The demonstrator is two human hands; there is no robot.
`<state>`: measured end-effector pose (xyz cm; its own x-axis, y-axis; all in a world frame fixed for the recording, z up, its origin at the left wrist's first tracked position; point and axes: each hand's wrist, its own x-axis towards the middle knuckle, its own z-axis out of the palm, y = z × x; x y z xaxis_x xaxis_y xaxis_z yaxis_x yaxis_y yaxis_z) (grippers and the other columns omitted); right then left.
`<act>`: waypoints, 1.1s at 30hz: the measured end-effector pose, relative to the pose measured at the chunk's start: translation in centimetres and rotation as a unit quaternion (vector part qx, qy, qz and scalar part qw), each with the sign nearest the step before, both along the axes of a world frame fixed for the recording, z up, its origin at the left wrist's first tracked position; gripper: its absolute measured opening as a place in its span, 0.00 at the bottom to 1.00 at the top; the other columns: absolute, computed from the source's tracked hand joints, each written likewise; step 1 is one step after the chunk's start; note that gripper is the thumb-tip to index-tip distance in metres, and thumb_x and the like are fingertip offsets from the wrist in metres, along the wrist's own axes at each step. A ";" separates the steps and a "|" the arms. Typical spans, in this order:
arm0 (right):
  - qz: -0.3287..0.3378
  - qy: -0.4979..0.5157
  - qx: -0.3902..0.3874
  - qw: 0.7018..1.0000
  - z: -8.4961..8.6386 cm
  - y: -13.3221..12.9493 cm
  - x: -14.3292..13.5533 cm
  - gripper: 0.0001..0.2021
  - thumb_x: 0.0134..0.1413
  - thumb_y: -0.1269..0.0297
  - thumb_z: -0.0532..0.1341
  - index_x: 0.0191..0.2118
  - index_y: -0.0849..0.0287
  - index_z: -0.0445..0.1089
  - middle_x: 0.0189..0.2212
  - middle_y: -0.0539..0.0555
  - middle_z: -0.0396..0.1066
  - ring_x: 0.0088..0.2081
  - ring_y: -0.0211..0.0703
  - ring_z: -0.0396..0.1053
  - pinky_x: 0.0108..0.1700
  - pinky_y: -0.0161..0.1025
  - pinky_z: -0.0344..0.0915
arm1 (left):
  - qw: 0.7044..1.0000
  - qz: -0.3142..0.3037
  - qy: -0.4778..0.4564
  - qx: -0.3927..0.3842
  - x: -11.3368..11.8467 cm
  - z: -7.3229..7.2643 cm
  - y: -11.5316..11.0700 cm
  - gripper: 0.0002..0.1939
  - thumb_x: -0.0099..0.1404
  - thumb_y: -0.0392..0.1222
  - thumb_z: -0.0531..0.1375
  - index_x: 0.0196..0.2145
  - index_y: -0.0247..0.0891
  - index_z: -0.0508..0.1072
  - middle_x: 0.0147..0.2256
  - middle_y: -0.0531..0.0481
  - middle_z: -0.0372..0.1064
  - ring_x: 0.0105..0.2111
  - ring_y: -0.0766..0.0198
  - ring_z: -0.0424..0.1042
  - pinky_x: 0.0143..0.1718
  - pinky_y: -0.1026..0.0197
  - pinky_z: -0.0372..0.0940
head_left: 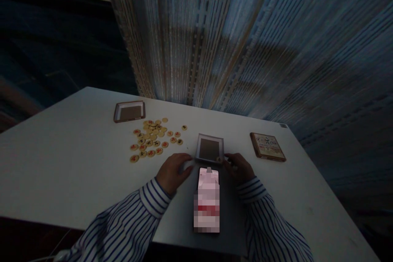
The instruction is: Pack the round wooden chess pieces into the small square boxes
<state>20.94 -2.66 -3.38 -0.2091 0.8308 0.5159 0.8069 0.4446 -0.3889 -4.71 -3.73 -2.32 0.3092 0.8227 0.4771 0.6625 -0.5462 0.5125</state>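
A shallow open box with white walls and a brown floor sits on the table in front of me. One round xiangqi piece lies in its near right corner. My left hand is at the near left corner of the box, index finger and thumb apart, holding nothing. At the near right corner, the curled fingers of my right hand pinch the box's edge. Many round xiangqi pieces with red or black characters are scattered to the left, some overlapping and some blank side up.
A lit phone lies between my forearms, its screen pixelated. An open brown-edged tray is at the back left. On the right rests a closed box with printed characters. String curtains hang behind the white table.
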 end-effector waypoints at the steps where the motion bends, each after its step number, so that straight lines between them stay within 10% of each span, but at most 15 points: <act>1: 0.006 0.000 0.002 1.000 0.2 0.0 -0.1 0.12 0.54 0.62 0.53 0.37 0.63 0.69 0.25 0.53 0.67 0.23 0.35 0.64 0.26 0.34 0.63 | 1.000 0.002 0.003 0.002 -0.1 0.1 -0.1 0.11 0.57 0.38 0.58 0.39 0.35 0.70 0.37 0.44 0.73 0.39 0.58 0.71 0.41 0.53 0.68; 33: 0.131 -0.135 -0.001 0.982 4.4 0.5 -5.3 0.09 0.50 0.71 0.54 0.35 0.60 0.71 0.25 0.53 0.70 0.25 0.36 0.65 0.29 0.33 0.59 | 0.998 0.058 0.030 0.019 -4.4 0.6 -2.1 0.04 0.57 0.33 0.55 0.28 0.37 0.70 0.25 0.49 0.72 0.27 0.63 0.71 0.30 0.60 0.66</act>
<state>15.68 -2.13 1.02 -0.5450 0.7310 0.4106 0.7385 0.6504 -0.1778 -9.11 -5.88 -1.76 0.2427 0.8362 0.4918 0.7513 -0.4827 0.4500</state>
